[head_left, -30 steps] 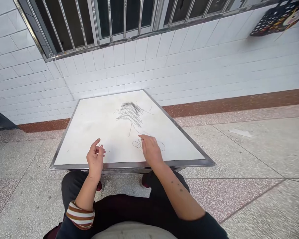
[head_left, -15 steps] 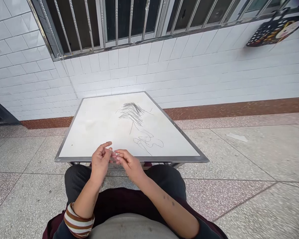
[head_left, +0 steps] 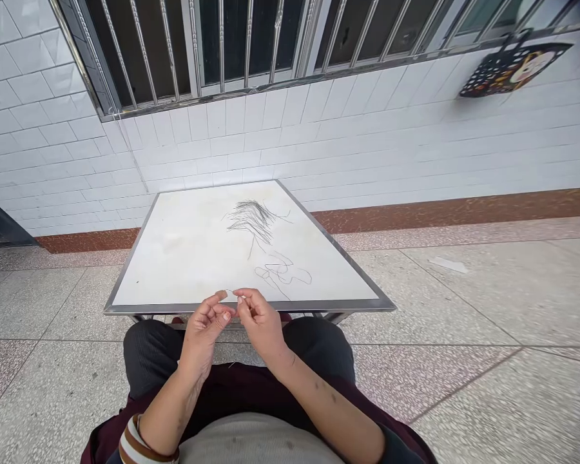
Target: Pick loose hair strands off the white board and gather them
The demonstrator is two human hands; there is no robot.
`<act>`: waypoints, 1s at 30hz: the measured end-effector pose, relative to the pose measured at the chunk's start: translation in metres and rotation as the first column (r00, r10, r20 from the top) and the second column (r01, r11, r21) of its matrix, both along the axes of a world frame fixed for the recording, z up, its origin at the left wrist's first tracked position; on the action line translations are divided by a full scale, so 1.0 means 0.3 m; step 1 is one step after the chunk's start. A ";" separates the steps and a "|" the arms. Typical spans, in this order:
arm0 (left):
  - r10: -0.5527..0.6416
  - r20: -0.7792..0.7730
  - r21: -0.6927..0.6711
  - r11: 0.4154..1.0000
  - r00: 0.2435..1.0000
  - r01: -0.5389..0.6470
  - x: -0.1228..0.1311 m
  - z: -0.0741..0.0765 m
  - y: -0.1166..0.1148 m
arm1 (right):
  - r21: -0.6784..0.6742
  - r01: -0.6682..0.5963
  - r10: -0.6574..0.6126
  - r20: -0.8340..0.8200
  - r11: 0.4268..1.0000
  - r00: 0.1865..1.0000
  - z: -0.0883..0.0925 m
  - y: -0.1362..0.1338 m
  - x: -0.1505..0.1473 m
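Observation:
My left hand (head_left: 205, 325) and my right hand (head_left: 258, 320) are held close together just in front of the near edge of a low white table (head_left: 174, 258). Both pinch with thumb and forefinger, and a very thin pale strand seems to run between the fingertips. On the tabletop lies a bunch of dark hair strands (head_left: 252, 219) near the far middle. A few loose curled strands (head_left: 283, 274) lie nearer to me, just beyond my right hand.
The table has a metal rim (head_left: 251, 307) and stands on a speckled stone floor (head_left: 464, 322). Behind it is a white tiled wall (head_left: 367, 142) under a barred window (head_left: 212, 45). A dotted dark bag (head_left: 510, 67) hangs at the upper right.
My hands left the tabletop and came together in front of its near edge. They now pinch closer to each other, and the curled strands my right hand covered lie exposed.

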State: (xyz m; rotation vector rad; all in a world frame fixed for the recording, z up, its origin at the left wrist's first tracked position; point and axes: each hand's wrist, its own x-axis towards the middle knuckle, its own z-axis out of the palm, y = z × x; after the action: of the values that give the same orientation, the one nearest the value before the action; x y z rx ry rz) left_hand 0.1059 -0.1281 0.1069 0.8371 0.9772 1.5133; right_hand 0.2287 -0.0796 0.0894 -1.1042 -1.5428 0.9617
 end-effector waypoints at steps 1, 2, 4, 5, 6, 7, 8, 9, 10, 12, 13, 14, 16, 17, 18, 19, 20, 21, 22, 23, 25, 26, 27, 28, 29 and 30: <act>0.009 0.032 -0.005 1.000 0.999 -0.009 0.010 -0.004 -0.001 | 0.019 0.014 -0.014 0.024 1.000 1.000 0.000 -0.003 0.001; 0.016 0.065 -0.011 1.000 0.998 -0.016 0.017 -0.008 -0.001 | 0.026 0.015 -0.016 0.030 1.000 0.999 0.002 -0.006 0.003; 0.022 0.120 -0.019 1.000 0.993 -0.020 0.024 -0.011 -0.002 | -0.001 -0.037 0.037 -0.013 0.999 0.999 0.009 -0.009 0.006; 0.018 0.135 -0.022 1.000 0.991 -0.015 0.025 -0.012 -0.002 | -0.035 -0.091 0.089 -0.065 0.995 0.994 0.015 -0.010 0.008; 0.011 0.142 -0.024 1.000 0.990 -0.008 0.024 -0.011 -0.003 | -0.076 -0.160 0.149 -0.137 0.984 0.979 0.022 -0.011 0.010; 0.002 0.143 -0.027 1.000 0.990 0.002 0.022 -0.009 -0.005 | -0.123 -0.239 0.207 -0.226 0.963 0.952 0.029 -0.011 0.012; -0.009 0.140 -0.030 0.999 0.990 0.014 0.018 -0.007 -0.006 | -0.170 -0.320 0.255 -0.321 0.932 0.912 0.036 -0.010 0.015; -0.022 0.135 -0.032 0.999 0.991 0.026 0.014 -0.003 -0.008 | -0.212 -0.396 0.287 -0.410 0.894 0.866 0.042 -0.009 0.018; -0.033 0.131 -0.033 0.999 0.991 0.037 0.010 0.001 -0.010 | -0.246 -0.461 0.302 -0.487 0.853 0.819 0.046 -0.007 0.021; -0.048 0.132 -0.032 0.998 0.990 0.052 0.002 0.008 -0.013 | -0.297 -0.555 0.304 -0.596 0.777 0.744 0.048 -0.002 0.028; -0.054 0.134 -0.033 0.998 0.990 0.059 -0.001 0.011 -0.014 | -0.316 -0.587 0.296 -0.632 0.745 0.716 0.046 0.001 0.031; -0.060 0.136 -0.034 0.997 0.989 0.065 -0.003 0.014 -0.016 | -0.330 -0.610 0.284 -0.663 0.720 0.693 0.043 0.004 0.034; -0.080 0.144 -0.042 0.995 0.986 0.087 -0.003 0.018 -0.018 | -0.346 -0.643 0.255 -0.713 0.684 0.654 0.036 0.010 0.039; -0.094 0.150 -0.048 0.994 0.984 0.102 -0.002 0.019 -0.018 | -0.348 -0.652 0.242 -0.729 0.673 0.640 0.033 0.012 0.041; -0.107 0.159 -0.053 0.992 0.982 0.116 -0.001 0.020 -0.019 | -0.350 -0.654 0.234 -0.737 0.671 0.634 0.032 0.014 0.042; -0.117 0.168 -0.059 0.990 0.979 0.128 0.001 0.020 -0.019 | -0.351 -0.649 0.234 -0.733 0.675 0.639 0.032 0.014 0.043; -0.123 0.182 -0.063 0.989 0.976 0.136 0.003 0.020 -0.019 | -0.348 -0.636 0.242 -0.717 0.688 0.654 0.034 0.014 0.044; -0.126 0.198 -0.065 0.988 0.972 0.141 0.005 0.020 -0.019 | -0.343 -0.619 0.258 -0.690 0.707 0.676 0.037 0.013 0.044; -0.126 0.218 -0.066 0.987 0.968 0.144 0.006 0.019 -0.019 | -0.334 -0.598 0.277 -0.655 0.729 0.703 0.040 0.011 0.043; -0.128 0.239 -0.067 0.987 0.963 0.148 0.008 0.019 -0.018 | -0.323 -0.575 0.296 -0.614 0.752 0.731 0.044 0.009 0.043; -0.134 0.289 -0.065 0.985 0.948 0.160 0.009 0.019 -0.017 | -0.302 -0.533 0.326 -0.530 0.791 0.783 0.047 0.004 0.043; -0.135 0.312 -0.063 0.985 0.940 0.163 0.009 0.020 -0.016 | -0.295 -0.516 0.336 -0.490 0.804 0.804 0.048 0.002 0.044; -0.136 0.328 -0.063 0.984 0.935 0.166 0.008 0.021 -0.016 | -0.288 -0.504 0.348 -0.453 0.814 0.821 0.047 0.002 0.047; -0.139 0.336 -0.061 0.984 0.932 0.169 0.004 0.024 -0.016 | -0.279 -0.497 0.363 -0.416 0.822 0.834 0.046 0.003 0.051; -0.148 0.335 -0.059 0.982 0.931 0.177 -0.001 0.027 -0.016 | -0.263 -0.495 0.383 -0.378 0.828 0.843 0.045 0.006 0.058; -0.165 0.323 -0.060 0.979 0.932 0.194 -0.008 0.031 -0.016 | -0.240 -0.496 0.407 -0.338 0.835 0.849 0.045 0.010 0.067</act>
State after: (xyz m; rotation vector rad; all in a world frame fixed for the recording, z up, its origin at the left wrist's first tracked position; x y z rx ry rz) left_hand 0.1034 -0.1329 0.1163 0.5786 0.7057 1.3811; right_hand 0.2489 -0.0767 0.1027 -0.7734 -1.4764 1.6723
